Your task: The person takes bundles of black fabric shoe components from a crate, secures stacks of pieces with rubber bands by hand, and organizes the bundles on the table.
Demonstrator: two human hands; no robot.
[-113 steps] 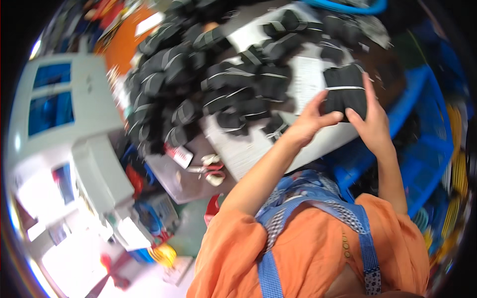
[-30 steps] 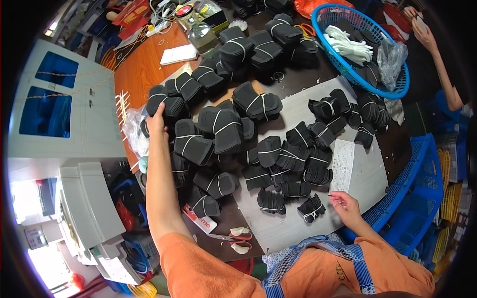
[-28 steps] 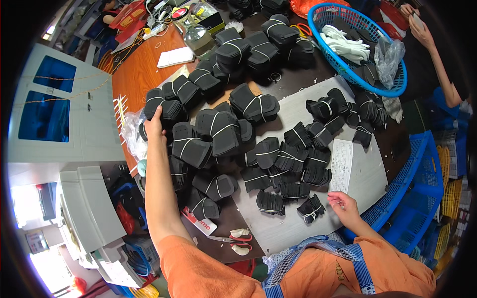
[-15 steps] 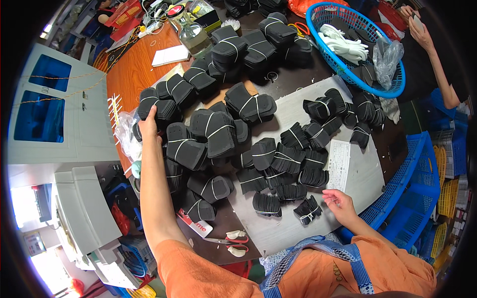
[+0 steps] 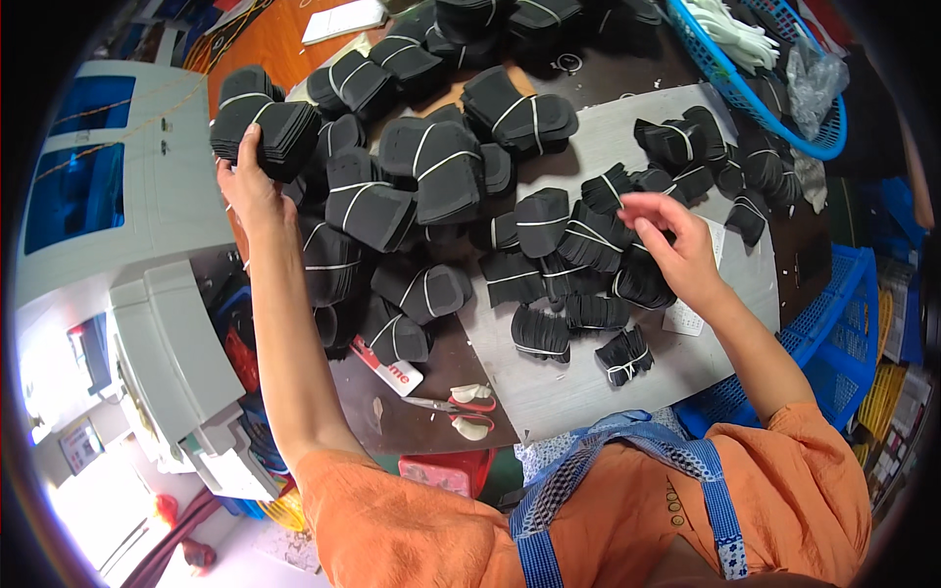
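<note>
Several bundles of black flat pieces, each tied with a white band, lie heaped on a grey board [image 5: 608,127] on the table. My left hand [image 5: 247,186] reaches far left and grips a thick bundle [image 5: 263,125] at the heap's left edge. My right hand [image 5: 676,243] hovers over the smaller bundles [image 5: 598,240] in the middle right, fingers apart, holding nothing. A small bundle [image 5: 623,355] lies alone near the board's front edge.
A grey machine with blue panels [image 5: 108,186] stands at the left. Scissors with pale handles [image 5: 459,402] and a white and red tag [image 5: 387,367] lie at the front. A blue basket [image 5: 755,69] with white items sits far right, a blue crate [image 5: 833,323] beside me.
My left hand has closed on the far-left bundle. My right hand has risen from the board's front edge to above the middle bundles. The view has tilted closer.
</note>
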